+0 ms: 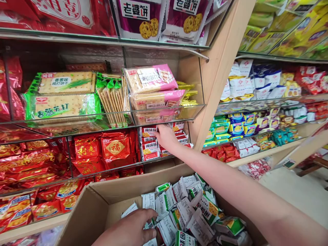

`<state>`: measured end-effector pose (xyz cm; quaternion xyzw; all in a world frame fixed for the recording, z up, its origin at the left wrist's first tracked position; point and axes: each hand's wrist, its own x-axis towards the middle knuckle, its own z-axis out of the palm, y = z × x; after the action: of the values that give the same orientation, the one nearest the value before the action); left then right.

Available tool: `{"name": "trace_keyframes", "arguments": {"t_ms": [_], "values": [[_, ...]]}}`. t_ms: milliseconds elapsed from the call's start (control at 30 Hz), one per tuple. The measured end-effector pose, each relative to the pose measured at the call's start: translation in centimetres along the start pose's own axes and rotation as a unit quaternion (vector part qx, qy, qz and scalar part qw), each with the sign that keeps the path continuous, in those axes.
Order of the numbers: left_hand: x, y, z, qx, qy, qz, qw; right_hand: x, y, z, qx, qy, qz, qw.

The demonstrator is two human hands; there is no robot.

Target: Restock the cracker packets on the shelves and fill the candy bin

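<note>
My right hand reaches into a glass-fronted shelf bin, its fingertips at small red-and-white packets stacked there; what the fingers hold, if anything, is hidden. Lower down, my left hand is inside an open cardboard box, its fingers curled around part of a small green-and-white packet. Many loose green-and-white packets fill the box in a jumbled heap, some showing their white backs.
Cracker packs and pink packs sit on the shelf above. Red packets fill the bin to the left. A wooden upright divides the shelves, with more snacks to the right. Glass edges run above and below my right hand.
</note>
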<state>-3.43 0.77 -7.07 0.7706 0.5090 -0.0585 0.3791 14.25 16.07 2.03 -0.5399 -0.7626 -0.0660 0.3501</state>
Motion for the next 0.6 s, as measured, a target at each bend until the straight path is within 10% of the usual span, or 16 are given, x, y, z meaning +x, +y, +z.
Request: {"name": "trace_keyframes", "arguments": {"t_ms": [167,400,600], "values": [[-0.2,-0.2,0.0,0.007,-0.004,-0.003,1.000,0.2,-0.6,0.7,0.194,0.025,0.126,0.972],[-0.6,0.1,-0.3,0.010,-0.006,-0.004,1.000,0.2,-1.0,-1.0,0.489,0.068,0.301,0.816],[-0.7,-0.1,-0.1,0.009,0.000,0.006,1.000,-0.4,1.8,-2.3,0.452,0.093,0.329,0.824]]}}
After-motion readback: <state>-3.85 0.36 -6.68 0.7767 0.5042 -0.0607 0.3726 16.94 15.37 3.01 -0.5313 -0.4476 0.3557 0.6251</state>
